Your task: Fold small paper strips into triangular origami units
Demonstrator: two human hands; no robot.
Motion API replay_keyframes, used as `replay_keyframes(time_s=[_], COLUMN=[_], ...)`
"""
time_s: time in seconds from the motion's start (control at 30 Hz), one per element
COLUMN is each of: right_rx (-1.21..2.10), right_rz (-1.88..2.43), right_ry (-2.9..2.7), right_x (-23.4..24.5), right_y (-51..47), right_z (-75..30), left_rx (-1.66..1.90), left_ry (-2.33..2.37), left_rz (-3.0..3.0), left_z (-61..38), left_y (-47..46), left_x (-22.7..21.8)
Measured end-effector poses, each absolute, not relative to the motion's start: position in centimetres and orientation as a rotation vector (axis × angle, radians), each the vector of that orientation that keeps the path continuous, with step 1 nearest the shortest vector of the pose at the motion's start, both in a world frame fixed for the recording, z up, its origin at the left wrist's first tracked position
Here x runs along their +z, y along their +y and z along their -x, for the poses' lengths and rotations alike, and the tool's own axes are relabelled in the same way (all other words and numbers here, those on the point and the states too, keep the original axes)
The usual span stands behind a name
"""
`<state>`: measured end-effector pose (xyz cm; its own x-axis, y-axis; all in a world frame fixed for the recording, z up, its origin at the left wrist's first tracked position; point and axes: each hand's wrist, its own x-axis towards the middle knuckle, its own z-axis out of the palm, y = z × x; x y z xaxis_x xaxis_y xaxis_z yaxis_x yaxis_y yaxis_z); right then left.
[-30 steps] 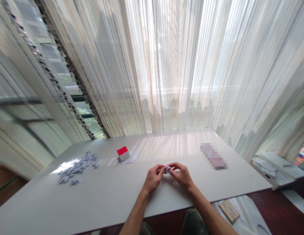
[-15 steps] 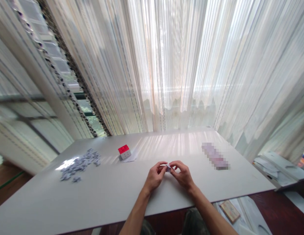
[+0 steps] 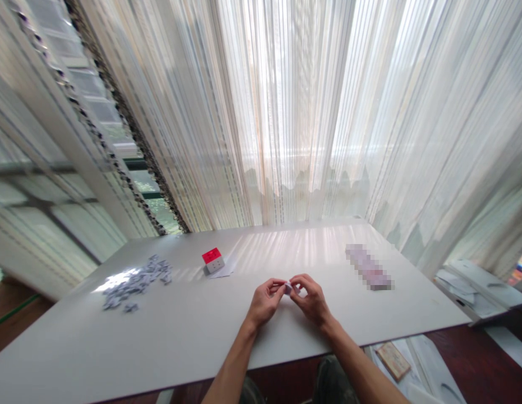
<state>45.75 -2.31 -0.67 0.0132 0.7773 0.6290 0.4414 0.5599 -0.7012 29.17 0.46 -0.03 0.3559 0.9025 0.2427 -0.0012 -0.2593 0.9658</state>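
Between my fingertips, over the near middle of the white table, is a small piece of white paper (image 3: 288, 289) that looks folded. My left hand (image 3: 266, 301) pinches it from the left, thumb and fingers together. From the other side my right hand (image 3: 310, 298) grips it the same way. Fingers cover most of the paper. Farther off to the left lies a heap of small folded paper pieces (image 3: 137, 280), with a few loose at its near edge. Flat white paper slips (image 3: 224, 270) rest beside a red and white cube (image 3: 213, 260) with small holes in its sides.
A pixelated pinkish stack (image 3: 370, 268) lies on the right of the table (image 3: 181, 348). Sheer curtains (image 3: 286, 112) hang behind the far edge. Below right, a small tan box or book (image 3: 393, 361) sits on papers, near a white open drawer or tray (image 3: 467, 292).
Both hands stay in nearly the same place, with the fingers shifting slightly around the paper. The whole view moves a little; the heap and cube stay put.
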Motion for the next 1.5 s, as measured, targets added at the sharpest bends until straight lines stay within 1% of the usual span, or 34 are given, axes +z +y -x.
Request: replay_keyframes(time_s=[0.33,0.7,0.93,1.1,1.33,1.5], right_rx=[0.452,0.658,0.645,0.625,0.718,0.726], right_rz=[1.025,1.134,1.159,1.163,1.188,1.174], right_ry=[-1.607,-1.525,-1.515,-1.465,-1.493,-1.499], right_x=[-0.5,-0.9,-1.3,-1.0,-0.9,-1.2], right_y=[-2.2,-1.7,-1.5,-1.7,-1.7,-1.5], right_z=[-45.9,-46.2,-46.3,-46.5,-46.5,-46.6], left_rx=[1.111,1.085,1.094,1.138,1.149,1.176], left_ry=[0.901,0.934,0.891,0.963,0.991,0.996], left_rz=[-1.553,-1.595,-1.654,-1.683,-1.714,-1.721], left_z=[-28.9,-28.8,-29.1,-29.2,-29.2,-29.3], left_y=[0.9,0.9,0.5,0.7,0.6,0.4], left_x=[-0.4,-0.3,-0.3,-0.4,-0.1,0.1])
